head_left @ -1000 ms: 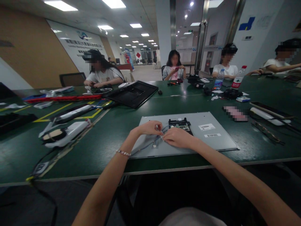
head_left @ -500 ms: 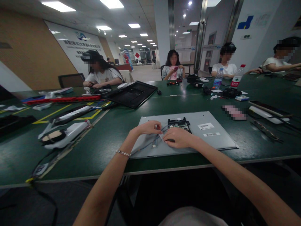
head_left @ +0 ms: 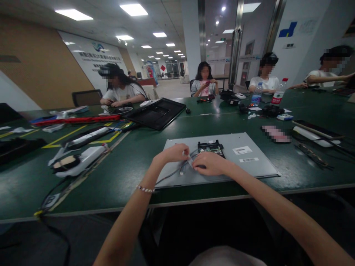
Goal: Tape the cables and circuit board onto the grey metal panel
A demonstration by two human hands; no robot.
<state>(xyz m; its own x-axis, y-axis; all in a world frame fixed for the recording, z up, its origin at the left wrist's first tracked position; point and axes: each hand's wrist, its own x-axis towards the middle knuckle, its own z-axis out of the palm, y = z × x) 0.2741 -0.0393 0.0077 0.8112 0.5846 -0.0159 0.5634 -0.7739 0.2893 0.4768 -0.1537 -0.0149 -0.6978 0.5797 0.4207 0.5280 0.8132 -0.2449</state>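
Observation:
A grey metal panel (head_left: 249, 162) lies flat on the green table (head_left: 127, 166) in front of me, with a small black circuit board (head_left: 211, 147) on its upper middle. My left hand (head_left: 174, 153) is closed in a pinch on a thin grey cable (head_left: 179, 170) that runs over the panel's left part. My right hand (head_left: 210, 163) is closed too, fingertips pinched on the same cable beside the left hand, just below the board. A bead bracelet (head_left: 145, 189) sits on my left wrist.
A white device (head_left: 77, 159) and long black and red parts (head_left: 80, 119) lie at the left. A black monitor shell (head_left: 156, 112) rests beyond the panel. Water bottles (head_left: 279, 94), small parts and long strips (head_left: 316, 133) are at the right. Several other people sit around the table's far side.
Both hands stay pinched on the cable over the panel with only slight finger shifts. The view has tilted a little.

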